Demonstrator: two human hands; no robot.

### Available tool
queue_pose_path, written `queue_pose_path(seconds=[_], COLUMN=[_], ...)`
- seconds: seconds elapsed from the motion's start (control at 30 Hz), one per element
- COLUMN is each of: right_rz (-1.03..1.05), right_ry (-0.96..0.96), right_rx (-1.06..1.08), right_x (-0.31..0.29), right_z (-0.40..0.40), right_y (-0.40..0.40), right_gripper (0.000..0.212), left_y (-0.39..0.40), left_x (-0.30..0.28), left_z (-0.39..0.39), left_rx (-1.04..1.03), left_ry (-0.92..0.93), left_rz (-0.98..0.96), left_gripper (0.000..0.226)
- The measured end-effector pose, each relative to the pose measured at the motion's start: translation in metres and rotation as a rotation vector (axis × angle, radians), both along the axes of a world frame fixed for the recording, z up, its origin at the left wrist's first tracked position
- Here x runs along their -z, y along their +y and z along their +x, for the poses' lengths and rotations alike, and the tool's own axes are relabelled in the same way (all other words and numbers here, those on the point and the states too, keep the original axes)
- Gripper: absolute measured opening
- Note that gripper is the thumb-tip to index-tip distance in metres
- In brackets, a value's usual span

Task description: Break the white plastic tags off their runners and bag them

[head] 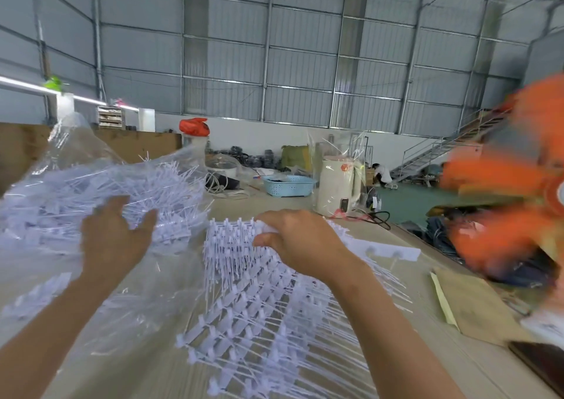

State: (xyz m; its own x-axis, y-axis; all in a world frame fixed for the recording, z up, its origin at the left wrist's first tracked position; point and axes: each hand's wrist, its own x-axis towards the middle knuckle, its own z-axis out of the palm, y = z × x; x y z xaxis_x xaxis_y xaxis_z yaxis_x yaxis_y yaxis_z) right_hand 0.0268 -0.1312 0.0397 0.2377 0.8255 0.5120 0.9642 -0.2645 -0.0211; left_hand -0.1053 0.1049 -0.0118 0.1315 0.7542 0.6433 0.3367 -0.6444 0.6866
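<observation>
Midway: clear plastic bag [76, 185] part-filled; stack of white plastic tags on runners [262, 301] remains.
Left hand [113, 240] fingers spread at bag; right hand [300, 243] fingers pinching stack's top.

White plastic tags still on their runners [259, 301] lay in a fanned stack of thin strips under and in front of the right hand [300, 243], whose curled fingers gripped the stack's far end. A clear plastic bag [76, 185], crammed with loose white tags, bulged just beyond the left hand [114, 237], whose spread fingers touched it.
</observation>
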Motion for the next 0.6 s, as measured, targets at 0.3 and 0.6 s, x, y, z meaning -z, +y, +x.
queue_pose_path(seconds=[0.3,0.6], right_rz=[0.125,-0.053], right_ry=[0.083,0.023], right_rx=[-0.082,0.018], right_x=[-0.006,-0.002], right_z=[0.000,0.009], right_y=[0.001,-0.002], right_gripper=[0.016,0.028], left_y=[-0.124,-0.122], left_x=[-0.029,-0.016], left_z=[0.051,0.056], left_rx=[0.876,0.764], left_ry=[0.011,-0.130], left_rz=[-0.062,-0.033], left_gripper=[0.017,0.027])
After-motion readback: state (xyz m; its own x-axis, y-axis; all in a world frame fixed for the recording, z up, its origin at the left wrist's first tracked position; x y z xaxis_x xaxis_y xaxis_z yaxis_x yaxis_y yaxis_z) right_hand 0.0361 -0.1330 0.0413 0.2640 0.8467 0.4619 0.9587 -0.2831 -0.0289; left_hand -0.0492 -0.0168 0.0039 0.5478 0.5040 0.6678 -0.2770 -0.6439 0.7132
